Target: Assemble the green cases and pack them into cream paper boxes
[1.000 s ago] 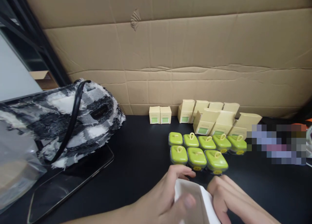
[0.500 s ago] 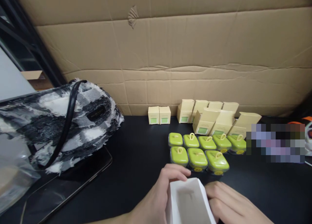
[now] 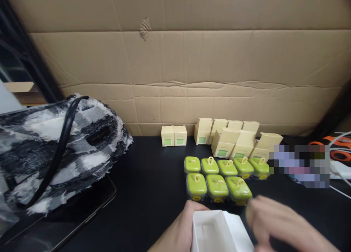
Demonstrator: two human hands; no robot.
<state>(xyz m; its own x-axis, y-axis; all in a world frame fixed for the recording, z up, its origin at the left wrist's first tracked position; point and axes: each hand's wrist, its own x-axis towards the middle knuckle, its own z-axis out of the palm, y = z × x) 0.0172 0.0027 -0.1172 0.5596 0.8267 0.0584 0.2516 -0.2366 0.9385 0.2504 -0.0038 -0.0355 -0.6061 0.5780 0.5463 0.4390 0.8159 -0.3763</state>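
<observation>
Behind the black bench (image 3: 153,186), 8 green-lidded jars (image 3: 216,173) are ranked. An open white box (image 3: 216,233) is pinched by left hand (image 3: 178,232) fingers at the near edge; right hand (image 3: 279,224) is blurred, fingers unreadable. Boxing seems underway; a jar likely needs picking.

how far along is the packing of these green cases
Looks early. Two small boxes stand closed by the cardboard wall; the rest of the boxes behind stand with flaps open. Eight green cases sit unboxed on the black table. The left hand holds a white open box, apparently empty; the right hand is blurred beside it.
</observation>
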